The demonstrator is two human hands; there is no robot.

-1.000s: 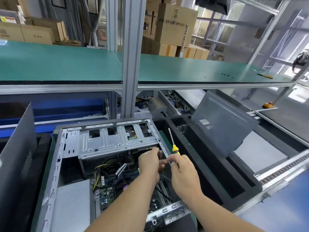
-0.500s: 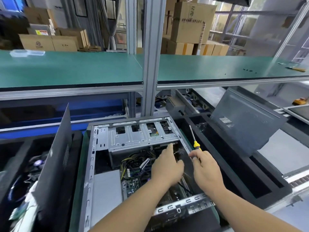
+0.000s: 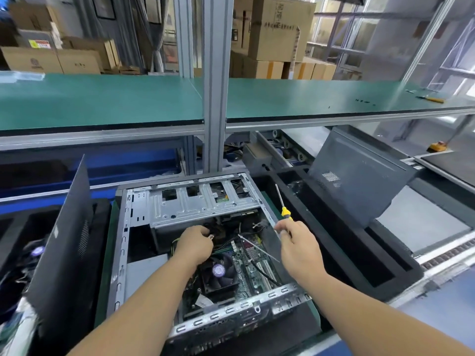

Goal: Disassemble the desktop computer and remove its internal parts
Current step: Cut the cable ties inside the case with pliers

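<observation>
An open desktop computer case point(image 3: 123, 242) lies on its side before me, its silver drive cage point(image 3: 195, 204) at the far end. Inside show the green motherboard point(image 3: 257, 268) and a black CPU fan point(image 3: 219, 272). My left hand point(image 3: 194, 244) reaches into the case just below the drive cage, fingers curled round a small cable connector. My right hand point(image 3: 299, 246) hovers over the case's right edge and grips a yellow-handled screwdriver point(image 3: 282, 204), its shaft pointing up and away.
A dark side panel point(image 3: 64, 242) leans at the left over a black tray. Another grey panel point(image 3: 359, 181) stands in the black foam tray point(image 3: 341, 253) on the right. A green shelf point(image 3: 102, 98) and a grey upright post point(image 3: 214, 98) stand behind the case.
My hands have drawn apart: the left went deeper and leftwards into the case, the right moved right with the screwdriver. The fan and motherboard are now uncovered.
</observation>
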